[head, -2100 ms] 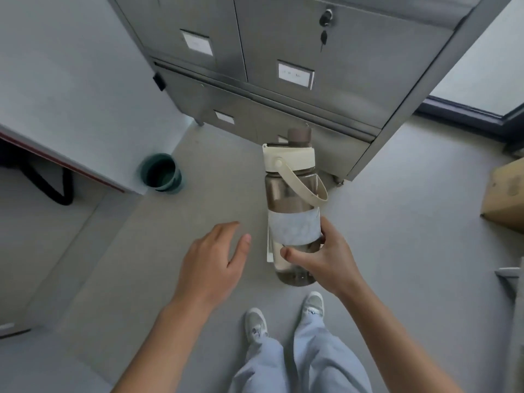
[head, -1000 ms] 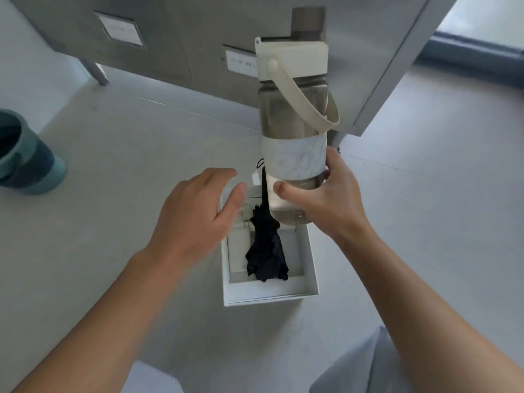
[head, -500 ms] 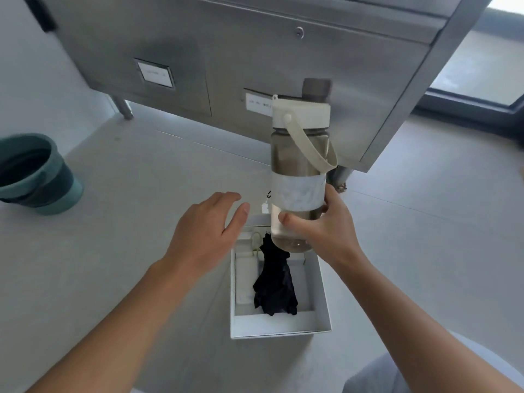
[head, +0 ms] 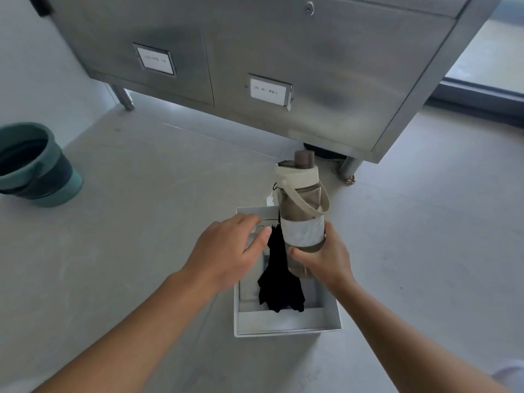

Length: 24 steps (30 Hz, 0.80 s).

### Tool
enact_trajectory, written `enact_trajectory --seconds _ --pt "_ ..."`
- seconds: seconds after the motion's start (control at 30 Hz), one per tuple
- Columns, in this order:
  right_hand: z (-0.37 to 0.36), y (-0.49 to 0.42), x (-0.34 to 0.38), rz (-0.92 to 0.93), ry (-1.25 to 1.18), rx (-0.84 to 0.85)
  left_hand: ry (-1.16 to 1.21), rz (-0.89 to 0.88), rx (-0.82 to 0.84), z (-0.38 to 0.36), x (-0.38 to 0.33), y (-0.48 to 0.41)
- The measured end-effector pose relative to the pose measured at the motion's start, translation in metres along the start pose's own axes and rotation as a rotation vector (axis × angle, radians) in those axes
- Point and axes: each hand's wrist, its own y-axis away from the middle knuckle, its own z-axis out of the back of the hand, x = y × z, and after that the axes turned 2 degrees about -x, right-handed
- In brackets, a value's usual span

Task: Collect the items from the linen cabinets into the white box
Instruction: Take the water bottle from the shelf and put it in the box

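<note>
My right hand [head: 323,260] grips the lower part of a brown see-through water bottle [head: 302,214] with a cream lid, a carry strap and a white band. The bottle stands nearly upright, its base down inside the white box [head: 286,324] on the floor. A black folded umbrella [head: 279,276] lies in the box beside the bottle, on top of some pale flat items. My left hand [head: 226,251] hovers over the box's left side with its fingers relaxed and holds nothing.
The steel linen cabinet [head: 326,61] stands just behind the box, doors shut, on short legs [head: 123,95]. A teal collapsible bucket [head: 35,165] sits on the floor at the left. Grey floor surrounds the box.
The bottle has come down from in front of the cabinet into the box, carried by my right hand. My left hand has followed down over the box's left side.
</note>
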Motion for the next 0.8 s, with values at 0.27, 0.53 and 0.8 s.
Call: enact_trajectory --seconds 0.27,0.53,0.8 --pt "0.004 0.011 -0.01 -0.032 0.038 0.008 0.009 0.01 0.046 -0.004 0.006 0.005" --pt "0.017 0.005 0.006 -0.011 -0.096 -0.134 0.033 0.024 0.018 -0.009 0.015 0.002" --pt "0.018 0.012 0.011 -0.042 0.004 -0.14 0.032 -0.008 0.04 -0.01 -0.002 -0.011"
